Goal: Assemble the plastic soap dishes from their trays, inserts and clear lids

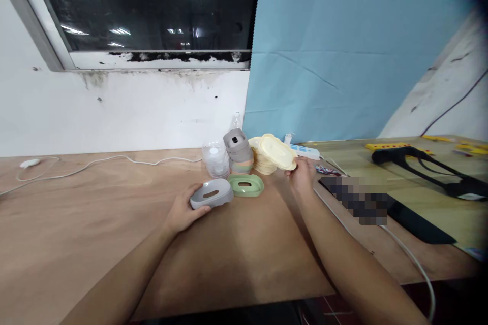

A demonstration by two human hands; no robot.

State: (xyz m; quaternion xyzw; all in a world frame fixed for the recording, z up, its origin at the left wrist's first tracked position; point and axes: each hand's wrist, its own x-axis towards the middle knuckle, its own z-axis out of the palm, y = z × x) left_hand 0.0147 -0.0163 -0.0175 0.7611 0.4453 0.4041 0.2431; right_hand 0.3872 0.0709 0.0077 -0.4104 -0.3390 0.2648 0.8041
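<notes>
My left hand [189, 209] grips a grey oval dish [212, 193] with a slot in its middle, fingers behind it and thumb along the near side. A similar green dish [246, 185] rests on the table just right of it. In my right hand [301, 172] is a pale yellow oval lid-like piece [277, 151], pinched at its right end and tilted. Below and behind it is a stack of yellow pieces [263, 162]. Between the stacks stands a pile of grey and coloured dishes [237, 150], with clear plastic containers [216, 158] to its left.
A white cable [122, 157] runs along the back left of the wooden table [95, 203]. At the right are a power strip [305, 151], a dark flat object [415, 218] partly blurred out, and a black frame [419, 170]. A white wall and blue sheet [324, 35] stand behind.
</notes>
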